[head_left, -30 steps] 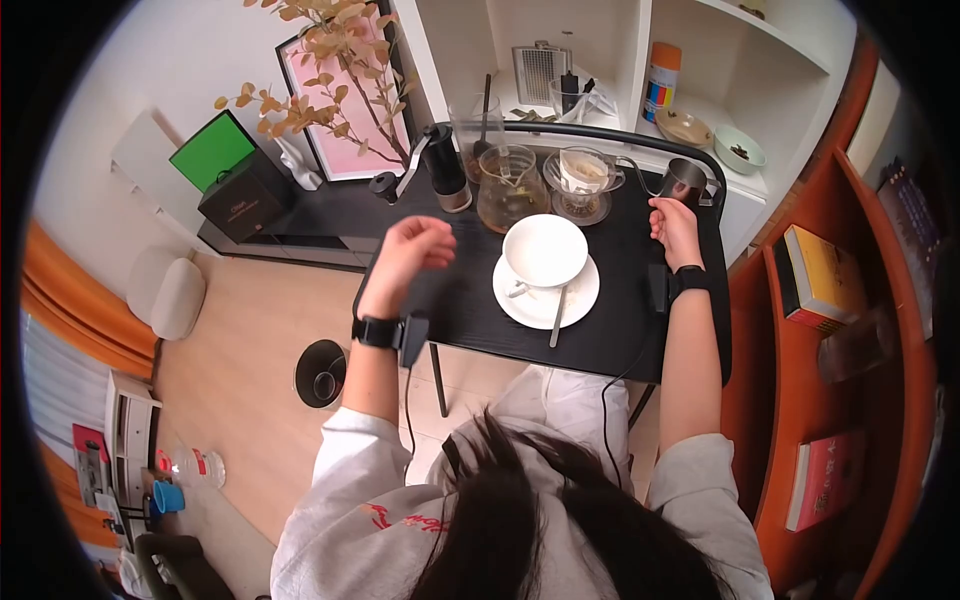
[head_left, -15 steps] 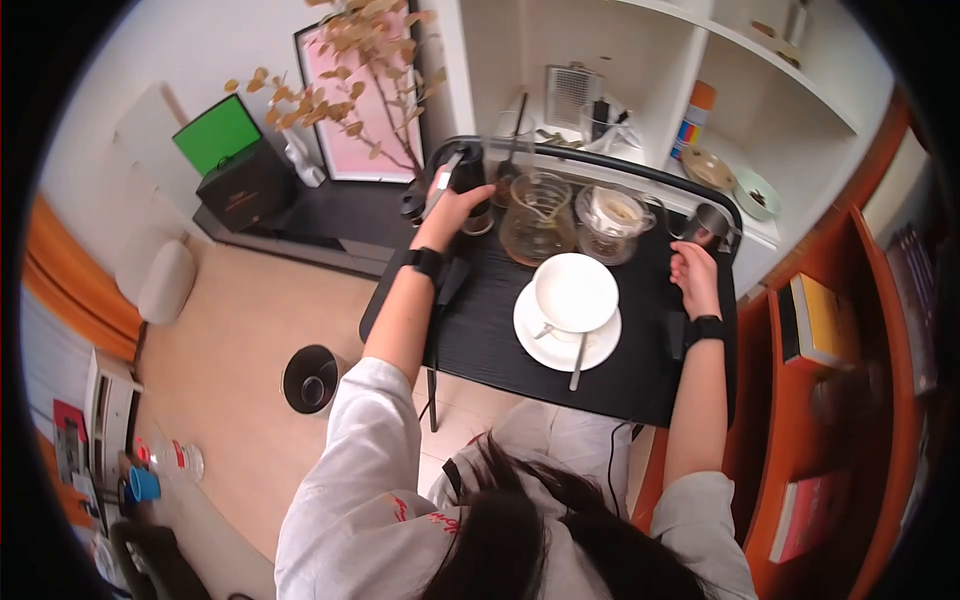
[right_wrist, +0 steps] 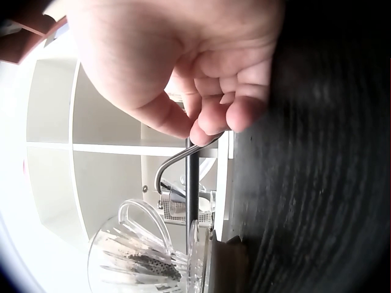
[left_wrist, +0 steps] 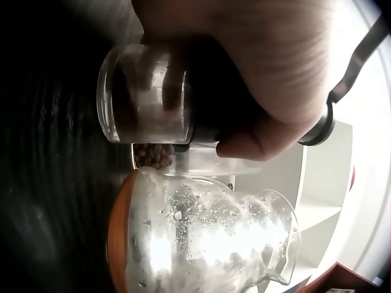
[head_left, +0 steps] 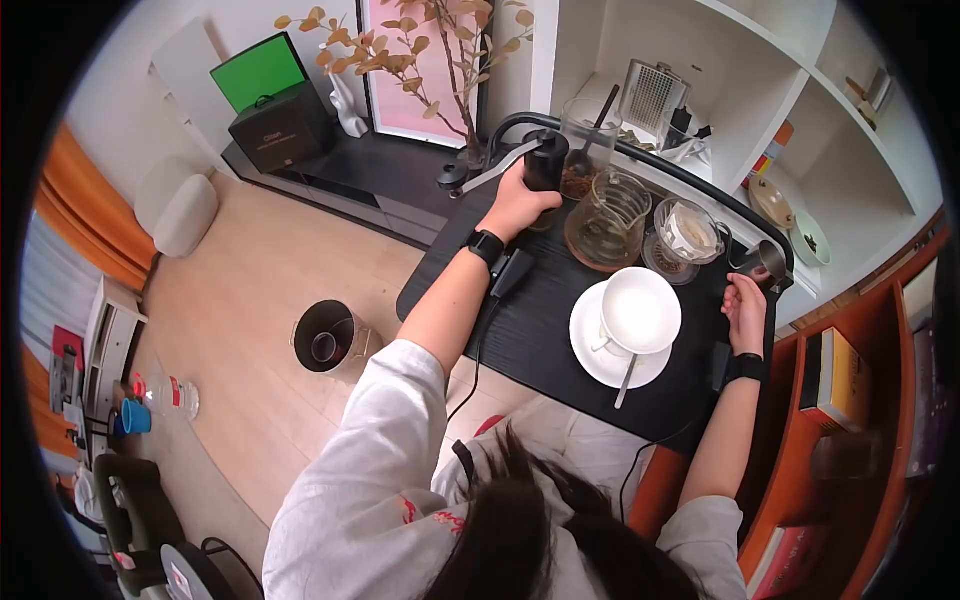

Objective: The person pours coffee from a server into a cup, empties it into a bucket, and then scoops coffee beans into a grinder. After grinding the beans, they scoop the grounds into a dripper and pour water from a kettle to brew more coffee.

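The left hand [head_left: 518,207] grips the black body of a crank-handled grinder [head_left: 545,160] standing at the table's back left. In the left wrist view, the thumb and palm of the left hand [left_wrist: 269,67] wrap the grinder above its clear base [left_wrist: 146,94], beside a wet glass carafe [left_wrist: 201,238]. Loosely curled and holding nothing, the right hand [head_left: 745,312] hangs close in front of a metal kettle [head_left: 765,262]. In the right wrist view, the fingertips of the right hand [right_wrist: 183,67] overlap the thin curved spout [right_wrist: 168,168]; contact cannot be told.
A white cup [head_left: 641,312] sits on a saucer [head_left: 588,345] with a spoon [head_left: 627,382]. Behind are the carafe [head_left: 603,225], a glass dripper with a paper filter [head_left: 690,235] and a tall glass [head_left: 585,150]. A black rail [head_left: 690,175] edges the table [head_left: 520,335].
The left hand has moved from above the table's left side to the grinder and closed round it. The head view has shifted; the right hand remains near the kettle.
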